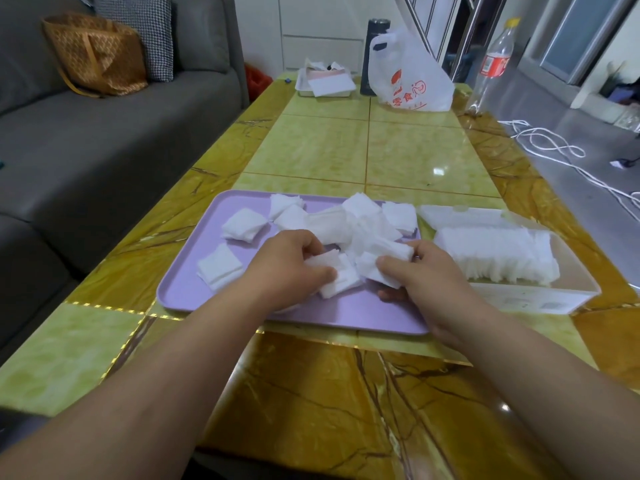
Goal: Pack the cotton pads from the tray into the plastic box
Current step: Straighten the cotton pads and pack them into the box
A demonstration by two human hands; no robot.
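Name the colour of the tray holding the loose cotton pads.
Pale lilac purple; the tray shows best in the head view.

- I logged the tray (363,313) as plain lilac.
- The cotton pads (367,216) were white.
- The plastic box (519,301) was translucent white.
- The table (311,154) had yellow-green tiles and brown veined borders.
- The sofa (121,140) was grey, the tote (100,53) tan and patterned, the cushion (152,26) houndstooth.

White cotton pads (360,225) heaped on lilac tray (187,292); plastic box (540,299) part-filled.

A home living room: grey sofa (114,133) beside a glossy tiled coffee table (363,150).
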